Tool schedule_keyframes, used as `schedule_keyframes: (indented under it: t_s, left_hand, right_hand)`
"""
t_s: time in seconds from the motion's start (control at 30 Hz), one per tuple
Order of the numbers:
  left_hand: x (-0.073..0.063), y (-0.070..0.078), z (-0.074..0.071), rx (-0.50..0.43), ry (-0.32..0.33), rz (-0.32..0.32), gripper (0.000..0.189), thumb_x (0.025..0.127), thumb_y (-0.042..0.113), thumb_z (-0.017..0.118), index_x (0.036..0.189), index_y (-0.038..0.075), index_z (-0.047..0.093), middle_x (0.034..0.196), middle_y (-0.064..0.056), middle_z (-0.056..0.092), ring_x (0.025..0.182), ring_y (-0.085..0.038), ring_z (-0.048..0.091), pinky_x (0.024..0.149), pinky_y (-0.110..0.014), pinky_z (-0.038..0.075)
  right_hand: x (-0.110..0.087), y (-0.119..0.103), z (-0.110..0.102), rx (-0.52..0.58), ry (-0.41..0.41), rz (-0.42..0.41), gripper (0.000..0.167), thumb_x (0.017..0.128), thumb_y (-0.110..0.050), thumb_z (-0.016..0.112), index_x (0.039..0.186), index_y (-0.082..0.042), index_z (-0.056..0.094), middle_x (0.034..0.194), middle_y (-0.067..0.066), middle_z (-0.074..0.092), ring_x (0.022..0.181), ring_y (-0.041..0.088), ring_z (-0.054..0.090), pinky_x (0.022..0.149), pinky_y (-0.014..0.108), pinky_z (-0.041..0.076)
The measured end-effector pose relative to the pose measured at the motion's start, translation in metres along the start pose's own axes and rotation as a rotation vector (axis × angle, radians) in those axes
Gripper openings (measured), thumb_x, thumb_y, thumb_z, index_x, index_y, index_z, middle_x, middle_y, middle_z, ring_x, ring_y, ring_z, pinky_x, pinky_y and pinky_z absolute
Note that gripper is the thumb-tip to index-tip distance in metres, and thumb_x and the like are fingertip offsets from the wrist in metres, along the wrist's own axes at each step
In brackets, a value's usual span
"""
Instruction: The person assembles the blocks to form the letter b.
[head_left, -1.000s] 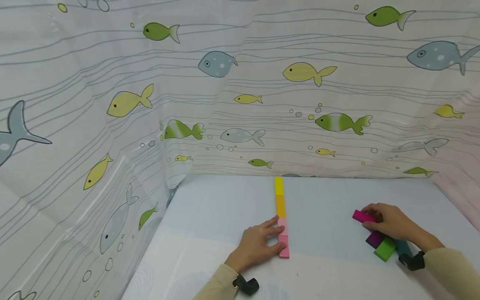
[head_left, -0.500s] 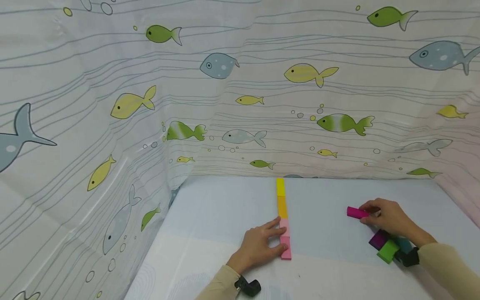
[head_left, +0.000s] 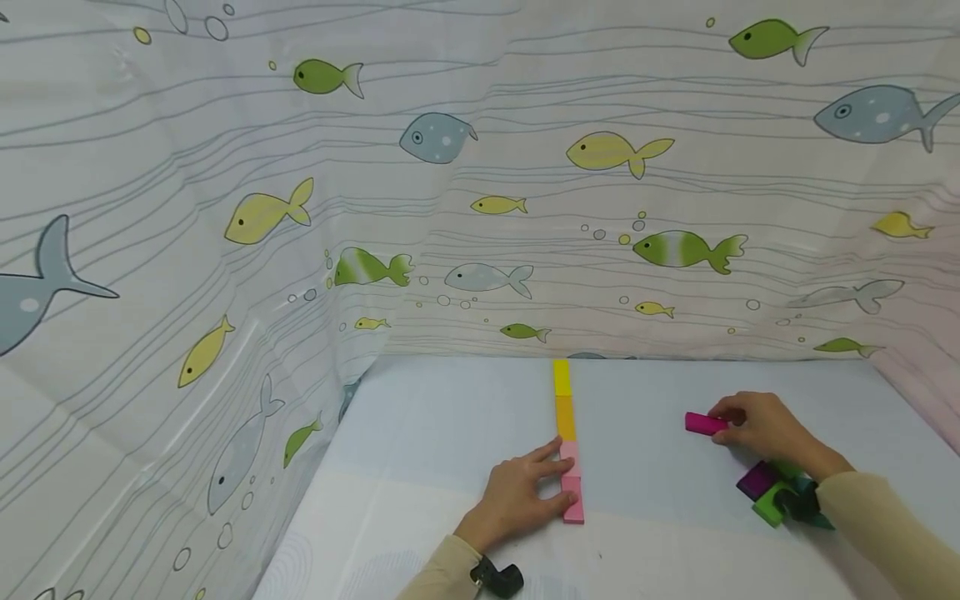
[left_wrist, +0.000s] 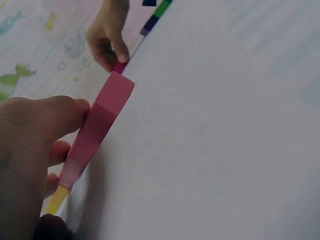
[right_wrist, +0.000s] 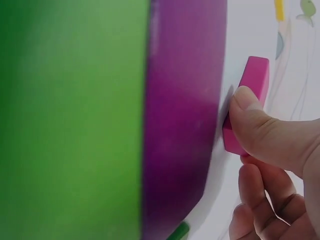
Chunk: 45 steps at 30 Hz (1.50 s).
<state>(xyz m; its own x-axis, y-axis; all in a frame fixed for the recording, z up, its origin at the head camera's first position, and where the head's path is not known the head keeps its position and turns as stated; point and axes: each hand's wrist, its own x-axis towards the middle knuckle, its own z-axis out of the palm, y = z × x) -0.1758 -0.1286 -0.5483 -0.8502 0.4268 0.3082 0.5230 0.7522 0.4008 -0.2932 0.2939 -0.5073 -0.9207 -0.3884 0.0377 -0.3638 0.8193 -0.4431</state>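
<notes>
Magenta block (head_left: 701, 423) is on or just above the surface (head_left: 637, 475), right hand (head_left: 767, 429) grip pinching one end, perhaps keeping the other clear; left hand (head_left: 510, 502), fingers spread, touches pink blocks (head_left: 573, 483), seemingly steadying them.

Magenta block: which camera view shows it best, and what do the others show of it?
The right wrist view: the magenta block is large and near, both ends showing, though the right hand covers part of its middle. The head view shows it small, one end hidden by fingers; the left wrist view, only a small bit.
</notes>
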Motion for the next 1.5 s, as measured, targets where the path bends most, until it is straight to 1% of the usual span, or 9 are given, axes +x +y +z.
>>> schedule_keyframes:
  t_s: [0.17,0.3,0.53,0.63,0.77,0.9,1.23,1.5]
  left_hand:
    - [-0.001,-0.002,0.001,0.006,0.003,0.006,0.048,0.095,0.053,0.072,0.138,0.03,0.073,0.155,0.003,0.06,0.127,-0.02,0.07,0.087,-0.031,0.06]
    - [-0.001,-0.001,0.001,-0.003,-0.003,-0.004,0.048,0.095,0.053,0.072,0.138,0.03,0.073,0.155,0.004,0.06,0.128,-0.02,0.07,0.088,-0.031,0.059]
    - [0.0,0.0,0.001,0.006,0.001,-0.004,0.048,0.095,0.054,0.071,0.137,0.031,0.073,0.155,0.004,0.06,0.127,-0.021,0.071,0.086,-0.031,0.059]
    - [0.0,0.0,0.001,0.013,0.008,0.001,0.048,0.095,0.053,0.072,0.137,0.03,0.074,0.155,0.003,0.06,0.126,-0.021,0.071,0.085,-0.03,0.059]
    - [0.001,0.001,0.0,0.012,0.019,0.015,0.048,0.095,0.053,0.072,0.137,0.029,0.074,0.154,0.002,0.061,0.126,-0.02,0.071,0.085,-0.03,0.059]
    - [0.001,0.001,-0.001,0.006,0.01,0.012,0.049,0.096,0.053,0.071,0.137,0.028,0.074,0.155,0.002,0.061,0.128,-0.019,0.07,0.087,-0.031,0.06]
    - [0.001,0.0,0.001,0.001,-0.007,0.002,0.048,0.096,0.053,0.071,0.138,0.028,0.073,0.155,0.002,0.061,0.129,-0.02,0.07,0.088,-0.032,0.06]
    - [0.001,0.002,-0.001,-0.011,-0.032,-0.028,0.047,0.098,0.051,0.07,0.14,0.03,0.072,0.158,0.004,0.058,0.132,-0.019,0.068,0.095,-0.034,0.059]
  right_hand:
    - [0.008,-0.005,0.004,-0.001,-0.016,-0.005,0.036,0.079,-0.022,0.094,0.109,-0.007,0.081,0.097,0.002,0.075,0.087,0.02,0.06,0.075,0.035,0.052]
    - [0.015,-0.011,0.006,0.005,-0.026,-0.022,0.035,0.079,-0.022,0.093,0.108,-0.008,0.081,0.096,0.001,0.074,0.086,0.019,0.058,0.074,0.034,0.05]
    - [0.027,-0.024,0.011,0.022,-0.025,-0.062,0.032,0.078,-0.019,0.094,0.105,-0.007,0.081,0.091,0.0,0.075,0.082,0.018,0.059,0.072,0.032,0.051]
    - [0.033,-0.03,0.013,0.032,-0.034,-0.061,0.031,0.078,-0.019,0.094,0.104,-0.008,0.081,0.09,-0.001,0.074,0.083,0.017,0.06,0.073,0.031,0.052]
    - [0.042,-0.035,0.018,0.036,-0.037,-0.079,0.03,0.079,-0.018,0.093,0.105,-0.009,0.081,0.091,-0.002,0.075,0.084,0.016,0.061,0.074,0.031,0.052]
    - [0.049,-0.039,0.023,0.045,-0.037,-0.108,0.03,0.079,-0.017,0.093,0.105,-0.008,0.08,0.093,-0.001,0.075,0.084,0.016,0.06,0.074,0.031,0.051]
    - [0.061,-0.049,0.034,0.05,-0.04,-0.104,0.03,0.08,-0.015,0.093,0.106,-0.008,0.08,0.092,-0.002,0.074,0.084,0.016,0.059,0.074,0.032,0.05]
    - [0.069,-0.063,0.04,0.082,-0.035,-0.13,0.029,0.081,-0.014,0.092,0.106,-0.007,0.08,0.093,0.001,0.074,0.085,0.018,0.059,0.075,0.031,0.051]
